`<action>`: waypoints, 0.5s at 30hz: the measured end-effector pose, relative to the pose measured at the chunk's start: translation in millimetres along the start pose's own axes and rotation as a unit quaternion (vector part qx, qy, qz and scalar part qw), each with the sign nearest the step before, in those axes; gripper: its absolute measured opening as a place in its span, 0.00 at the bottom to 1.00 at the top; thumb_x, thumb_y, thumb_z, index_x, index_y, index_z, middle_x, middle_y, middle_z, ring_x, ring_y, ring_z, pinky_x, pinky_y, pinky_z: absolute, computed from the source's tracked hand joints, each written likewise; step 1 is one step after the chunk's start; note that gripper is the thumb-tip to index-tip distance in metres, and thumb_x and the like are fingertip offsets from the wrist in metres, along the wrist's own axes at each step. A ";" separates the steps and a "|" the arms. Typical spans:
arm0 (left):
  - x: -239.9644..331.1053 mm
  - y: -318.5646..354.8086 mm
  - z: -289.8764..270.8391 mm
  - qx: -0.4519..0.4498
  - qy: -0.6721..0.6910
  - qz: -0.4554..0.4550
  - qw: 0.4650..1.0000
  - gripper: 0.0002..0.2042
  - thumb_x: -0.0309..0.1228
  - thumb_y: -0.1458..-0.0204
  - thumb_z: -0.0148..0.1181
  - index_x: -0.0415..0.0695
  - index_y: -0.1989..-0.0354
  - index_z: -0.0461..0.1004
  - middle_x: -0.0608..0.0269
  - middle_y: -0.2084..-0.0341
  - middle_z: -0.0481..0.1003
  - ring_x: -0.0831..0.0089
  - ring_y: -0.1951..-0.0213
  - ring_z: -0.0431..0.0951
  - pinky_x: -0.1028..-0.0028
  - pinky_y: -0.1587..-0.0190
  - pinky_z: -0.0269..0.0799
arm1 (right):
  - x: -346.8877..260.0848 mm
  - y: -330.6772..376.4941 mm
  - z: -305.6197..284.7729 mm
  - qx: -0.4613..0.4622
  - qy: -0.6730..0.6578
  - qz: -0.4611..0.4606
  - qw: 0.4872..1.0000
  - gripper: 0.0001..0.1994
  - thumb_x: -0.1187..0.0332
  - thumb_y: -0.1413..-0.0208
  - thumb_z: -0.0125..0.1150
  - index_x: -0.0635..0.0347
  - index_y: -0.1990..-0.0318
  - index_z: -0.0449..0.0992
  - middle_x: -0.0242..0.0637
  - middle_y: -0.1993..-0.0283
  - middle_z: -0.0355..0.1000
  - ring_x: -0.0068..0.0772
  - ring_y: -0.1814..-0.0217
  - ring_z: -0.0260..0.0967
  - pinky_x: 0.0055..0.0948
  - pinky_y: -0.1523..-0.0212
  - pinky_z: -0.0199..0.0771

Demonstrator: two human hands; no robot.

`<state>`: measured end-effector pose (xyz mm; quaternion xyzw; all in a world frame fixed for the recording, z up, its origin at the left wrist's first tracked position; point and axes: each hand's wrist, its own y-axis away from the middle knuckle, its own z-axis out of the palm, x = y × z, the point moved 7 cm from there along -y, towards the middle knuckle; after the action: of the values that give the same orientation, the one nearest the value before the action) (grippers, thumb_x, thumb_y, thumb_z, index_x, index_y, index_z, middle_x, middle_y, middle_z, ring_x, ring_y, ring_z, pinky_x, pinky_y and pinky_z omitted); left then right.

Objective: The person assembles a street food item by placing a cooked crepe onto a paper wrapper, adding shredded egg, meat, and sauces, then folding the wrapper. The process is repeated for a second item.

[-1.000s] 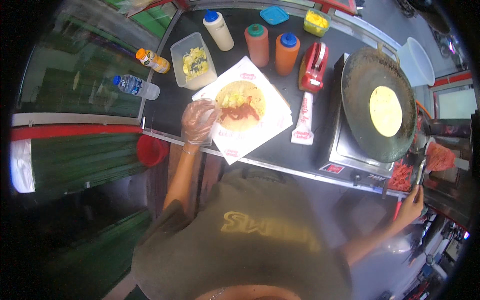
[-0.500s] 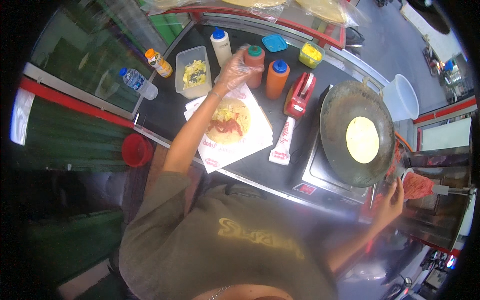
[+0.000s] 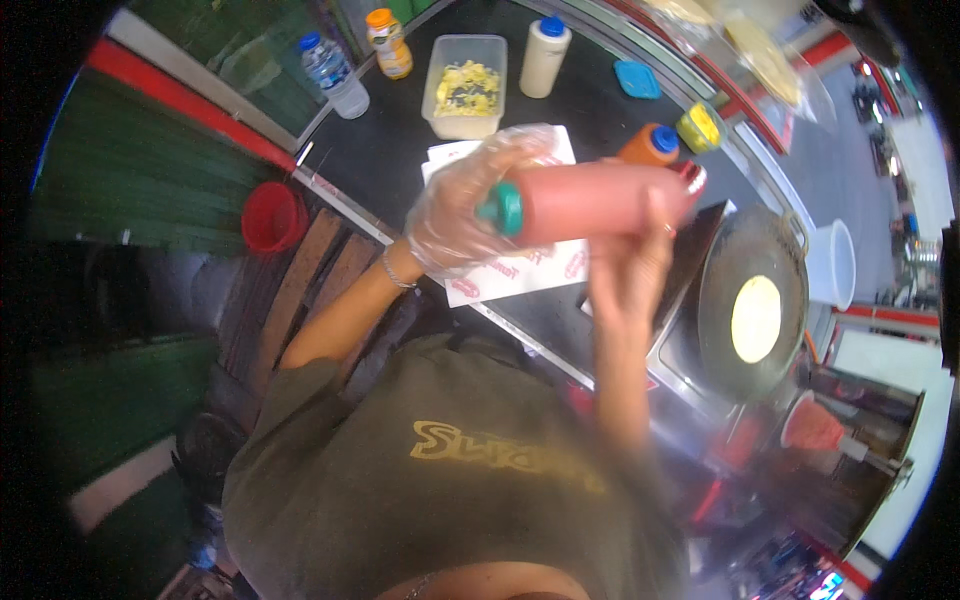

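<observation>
A red squeeze bottle (image 3: 600, 205) with a green cap lies sideways in the air, its nozzle end toward the left. My left hand (image 3: 450, 215), in a clear plastic glove, is curled around the cap end, some fingers hidden behind the bottle. Bare and blurred, my right hand (image 3: 632, 265) grips the bottle near its base. Beneath them, white printed wrapping paper (image 3: 490, 285) lies on the black counter; the filled flatbread on it is hidden by my hands and the bottle.
Beyond the paper stand a tub of chopped vegetables (image 3: 466, 95), a white squeeze bottle (image 3: 545, 58) and an orange squeeze bottle (image 3: 650, 146). To the right, a flatbread (image 3: 756, 320) lies in a dark pan (image 3: 715, 300) on the stove. Meat on a skewer (image 3: 812, 428) is at far right.
The red squeeze bottle has been lifted off the counter, brought nearer and tipped sideways. My right hand has come from beside the meat skewer onto the bottle. The view has shifted.
</observation>
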<state>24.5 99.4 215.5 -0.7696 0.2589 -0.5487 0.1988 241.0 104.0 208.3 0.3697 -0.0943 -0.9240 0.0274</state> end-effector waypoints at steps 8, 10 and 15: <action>-85.5 94.0 -112.9 0.157 -0.033 -0.287 0.944 0.19 0.22 0.34 0.72 0.43 0.36 0.81 0.58 0.38 0.83 0.69 0.41 0.86 0.67 0.38 0.83 | -27.9 1.1 27.6 0.005 0.567 -0.316 0.761 0.39 0.65 0.44 0.86 0.65 0.29 0.69 0.52 0.38 0.82 0.43 0.36 0.82 0.44 0.30 0.81; -86.1 104.9 -112.0 0.151 -0.048 -0.274 0.949 0.16 0.23 0.33 0.70 0.43 0.38 0.83 0.59 0.38 0.83 0.70 0.43 0.86 0.68 0.39 0.83 | 33.4 -20.7 5.0 -0.028 0.445 -0.258 0.857 0.40 0.71 0.49 0.91 0.64 0.32 0.70 0.48 0.38 0.80 0.40 0.35 0.80 0.42 0.31 0.80; -106.9 117.6 -87.9 0.123 0.014 -0.343 0.931 0.12 0.29 0.30 0.68 0.42 0.42 0.84 0.60 0.44 0.86 0.73 0.46 0.86 0.70 0.43 0.82 | 37.8 -27.7 -22.2 0.012 0.499 -0.283 0.819 0.36 0.72 0.47 0.90 0.65 0.35 0.72 0.42 0.43 0.81 0.36 0.41 0.81 0.37 0.34 0.80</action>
<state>-108.2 70.8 94.9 -0.7735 -0.0875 -0.6216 0.0875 229.4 123.2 161.5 0.7910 0.0298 -0.5788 -0.1962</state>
